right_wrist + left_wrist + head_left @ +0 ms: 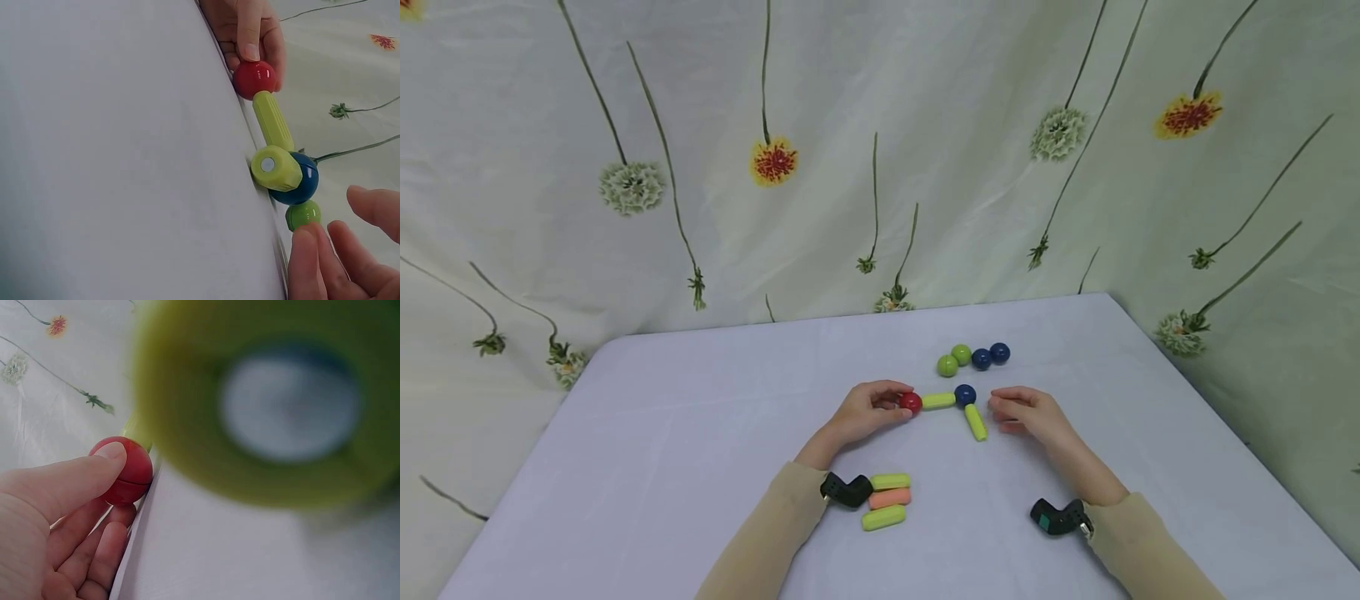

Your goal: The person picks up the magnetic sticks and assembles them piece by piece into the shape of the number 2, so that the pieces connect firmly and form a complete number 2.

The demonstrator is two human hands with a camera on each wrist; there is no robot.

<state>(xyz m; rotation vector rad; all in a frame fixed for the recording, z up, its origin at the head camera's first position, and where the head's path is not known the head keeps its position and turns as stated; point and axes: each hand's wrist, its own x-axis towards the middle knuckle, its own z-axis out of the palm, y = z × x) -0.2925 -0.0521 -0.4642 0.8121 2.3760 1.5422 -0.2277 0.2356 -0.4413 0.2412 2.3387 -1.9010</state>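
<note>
My left hand (868, 410) pinches a red ball (136, 472) between thumb and fingers. The ball meets a yellow-green rod (937, 401), whose other end touches a blue ball (966, 395). From that blue ball a second yellow-green rod (975, 422) points toward the front; its end bears a silvery disc in the right wrist view. Just right of this bent chain is my right hand (1028, 411), fingers loosely bent, thumb apart, holding nothing. A green ball (303, 215) shows behind its fingertips in the right wrist view.
Beyond the chain sit two green balls (947, 365) and two blue balls (990, 357). Near my left wrist lie two yellow-green rods (883, 517) with an orange rod (890, 498) between them; one rod end (181, 425) looms blurred in the left wrist view. A flowered cloth (820, 242) hangs behind the table.
</note>
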